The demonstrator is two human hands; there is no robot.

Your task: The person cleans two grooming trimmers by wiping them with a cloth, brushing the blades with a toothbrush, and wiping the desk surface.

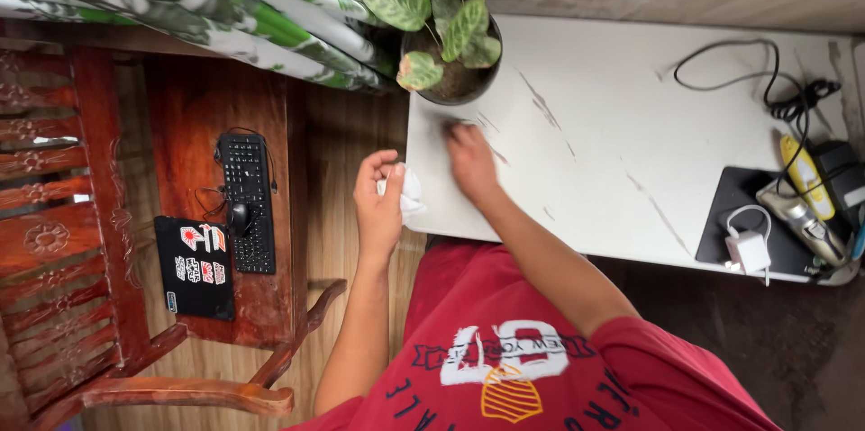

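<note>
My left hand [378, 201] is cupped just off the near left corner of the white marble-look table [622, 116] and holds a crumpled white tissue [410, 192]. My right hand [470, 159] lies on the tabletop near that corner, fingers together and blurred, just below a dark pot with a green-leaved plant [448, 44]. Nothing shows in my right hand. I wear a red printed shirt.
A dark mouse pad [743, 215] with a white charger [748, 251], a yellow object [805, 174], trimmers and black cables [775, 80] sits at the table's right end. To the left a wooden bench [194, 116] carries a black keyboard [248, 201], a mouse and a stickered laptop [194, 267]. Leaf-print curtain hangs above.
</note>
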